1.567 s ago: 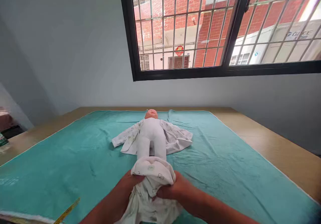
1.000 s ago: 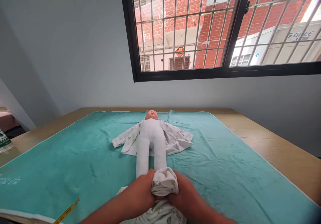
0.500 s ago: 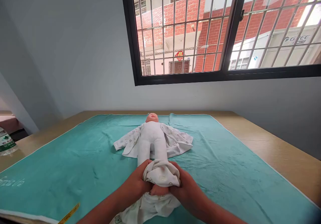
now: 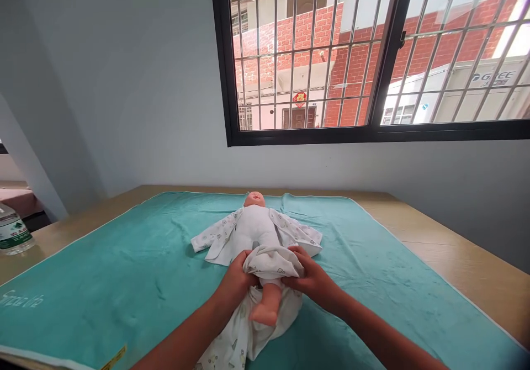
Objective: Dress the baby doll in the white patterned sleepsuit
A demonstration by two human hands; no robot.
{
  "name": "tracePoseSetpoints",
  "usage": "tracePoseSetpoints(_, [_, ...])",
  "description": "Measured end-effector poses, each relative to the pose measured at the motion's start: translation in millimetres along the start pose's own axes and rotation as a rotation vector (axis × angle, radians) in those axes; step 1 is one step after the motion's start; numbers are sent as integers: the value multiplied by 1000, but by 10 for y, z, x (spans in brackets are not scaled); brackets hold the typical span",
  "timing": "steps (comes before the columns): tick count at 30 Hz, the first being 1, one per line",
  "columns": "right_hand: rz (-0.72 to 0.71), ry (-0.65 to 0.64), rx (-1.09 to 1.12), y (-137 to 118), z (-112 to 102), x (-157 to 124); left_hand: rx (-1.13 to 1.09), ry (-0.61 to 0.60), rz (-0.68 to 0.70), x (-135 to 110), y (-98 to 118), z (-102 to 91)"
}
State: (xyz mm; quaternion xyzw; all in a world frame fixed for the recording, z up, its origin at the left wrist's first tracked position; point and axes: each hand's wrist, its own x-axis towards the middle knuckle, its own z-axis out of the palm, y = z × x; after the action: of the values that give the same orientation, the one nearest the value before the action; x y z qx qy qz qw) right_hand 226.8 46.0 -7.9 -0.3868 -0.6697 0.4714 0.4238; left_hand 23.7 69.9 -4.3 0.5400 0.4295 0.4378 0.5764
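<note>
A baby doll (image 4: 256,227) lies on its back on a teal cloth (image 4: 136,270), head toward the window, a white printed shirt (image 4: 304,233) spread open around it. Bunched white baby pants (image 4: 273,262) ring one of the doll's legs. My left hand (image 4: 239,276) pinches the gathered fabric on its left side, and my right hand (image 4: 308,273) grips it on the right. Below the bunched cloth the doll's bare foot (image 4: 267,309) sticks out. The rest of the pants trails toward me under that foot. The other leg is mostly hidden by fabric.
A clear bottle with a green label (image 4: 14,232) stands at the left on the wooden tabletop (image 4: 447,234). A yellow strip (image 4: 114,357) lies at the near left edge. Beyond the table are a grey wall (image 4: 144,110) and a barred window (image 4: 306,55).
Both hands have moved up the doll's leg toward its body, carrying the bunched pants. More of the foot and lower leg now shows below the fabric. The view has shifted slightly.
</note>
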Motion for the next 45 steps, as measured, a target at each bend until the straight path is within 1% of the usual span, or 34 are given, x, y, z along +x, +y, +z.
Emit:
tracePoseSetpoints(3, [-88,64,-51,5,-14,57,37,43,81,39,31,40])
tracePoseSetpoints(5, [-99,148,-59,56,15,110,60,49,91,57,76,64])
tracePoseSetpoints(9, [-79,360,-85,199,32,292,79,-49,79,111,177,101])
tracePoseSetpoints(10, [-81,401,-72,239,23,351,103,-43,85,136,191,113])
tracePoseSetpoints(11, [-78,430,-45,281,11,411,138,-5,90,166,198,126])
tracePoseSetpoints(13, [-37,451,28,368,-17,520,215,123,88,238,193,154])
tracePoseSetpoints(14, [1,444,70,409,-35,562,240,174,79,272,184,163])
tracePoseSetpoints(15, [41,419,113,442,-56,591,248,197,67,303,175,163])
tracePoseSetpoints(16, [71,374,160,464,-82,606,244,188,58,326,168,153])
tracePoseSetpoints(17, [92,304,209,473,-114,605,238,154,54,341,164,130])
tracePoseSetpoints(19, [104,114,315,449,-195,568,222,47,49,343,176,45])
tracePoseSetpoints(21, [105,-71,392,388,-283,511,176,-117,28,317,212,-71])
tracePoseSetpoints(22, [111,-133,414,354,-320,488,138,-208,8,298,238,-129])
tracePoseSetpoints(23, [122,-168,426,323,-350,474,93,-293,-14,278,266,-180])
tracePoseSetpoints(25, [151,-177,398,273,-378,478,22,-420,-50,237,322,-248])
tracePoseSetpoints(26, [168,-173,356,253,-376,494,6,-454,-59,217,347,-264])
tracePoseSetpoints(30, [190,-144,149,149,-305,573,-35,-494,-39,144,397,-253])
tracePoseSetpoints(33, [177,-123,188,31,-226,564,-92,-533,-89,79,385,-240])
tracePoseSetpoints(35, [213,-189,239,-37,-184,518,-131,-611,-165,37,373,-243])
tracePoseSetpoints(37, [258,-270,239,-76,-162,468,-141,-673,-196,12,373,-244])
tracePoseSetpoints(38, [264,-282,217,-83,-159,452,-122,-668,-173,12,379,-240])
tracePoseSetpoints(39, [253,-267,185,-83,-161,445,-85,-632,-126,22,386,-234])
tracePoseSetpoints(42, [195,-107,70,-44,-183,491,75,-420,30,104,410,-204])
tracePoseSetpoints(43, [186,-57,57,-19,-192,526,113,-375,49,142,419,-195])
tracePoseSetpoints(44, [185,-26,67,10,-201,569,135,-362,46,182,429,-191])
tracePoseSetpoints(45, [192,-12,104,46,-212,618,138,-376,27,222,442,-192])
